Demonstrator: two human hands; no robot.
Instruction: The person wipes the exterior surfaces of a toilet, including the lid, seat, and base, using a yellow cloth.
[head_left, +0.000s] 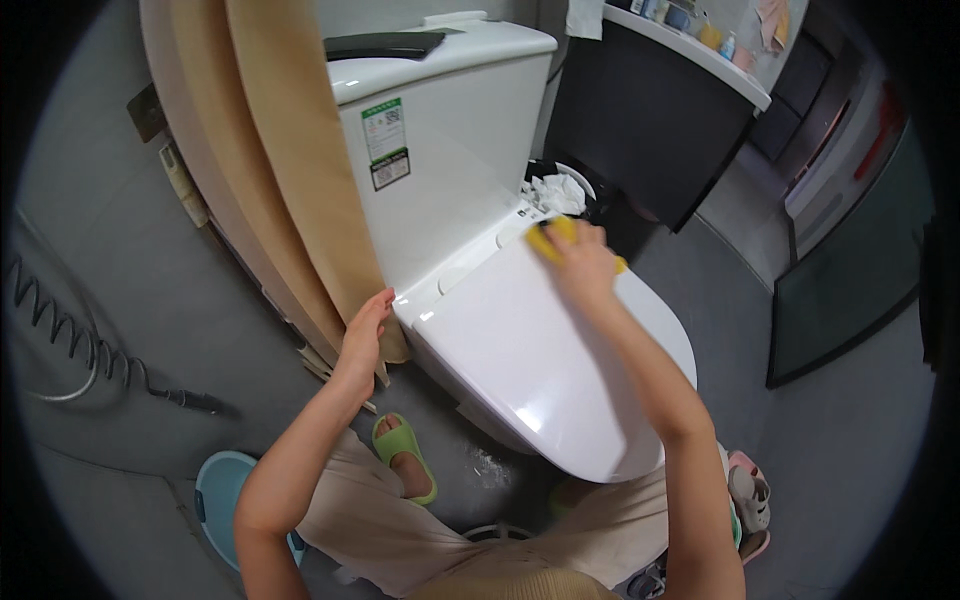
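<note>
A white toilet with its lid (525, 352) down stands before me. My right hand (587, 262) grips a yellow cloth or sponge (551, 238), pressed on the lid near its hinge end; it is slightly blurred. My left hand (367, 330) holds nothing, its fingers extended close together against the edge of a tan curtain or sheet (292, 150), beside the rear corner of the toilet. The cistern (457, 127) bears a printed label. On the cistern top lies a dark curved object (384, 46).
A bin with crumpled white paper (559, 193) stands behind the toilet, beside a dark cabinet (645, 112). A blue basin (223, 499) is at lower left, below a coiled hose (71, 330). Shoes (748, 499) are at lower right. A glass panel (840, 277) stands at right.
</note>
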